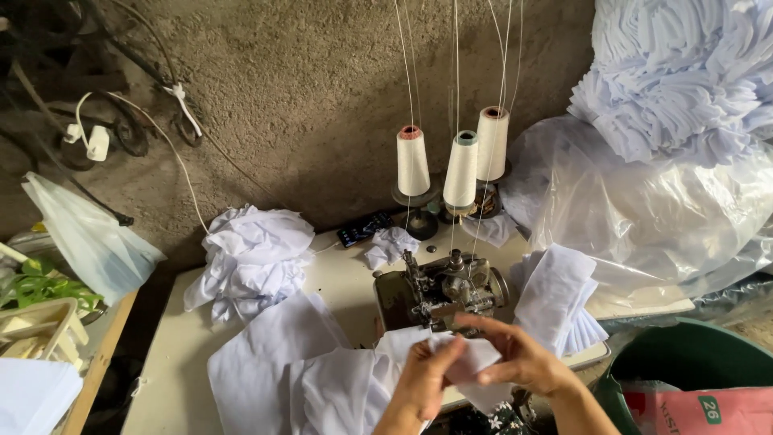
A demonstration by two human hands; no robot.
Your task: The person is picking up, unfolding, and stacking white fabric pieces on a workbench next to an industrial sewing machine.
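Both my hands meet low in the middle of the head view, in front of a grey overlock sewing machine [441, 292]. My left hand [424, 376] pinches a small white cloth piece [477, 364] from the left. My right hand [519, 356] grips the same piece from the right, fingers curled over its top edge. More white cloth [310, 374] spreads on the table to the left of my hands. Three white thread cones [460, 167] stand behind the machine, with threads running straight up.
A crumpled heap of white cloth [254, 256] lies at the back left of the cream table [177, 338]. A stack of cut white pieces [557, 294] sits right of the machine. Plastic-bagged white fabric [668, 193] fills the right. A green tub [684, 358] stands lower right.
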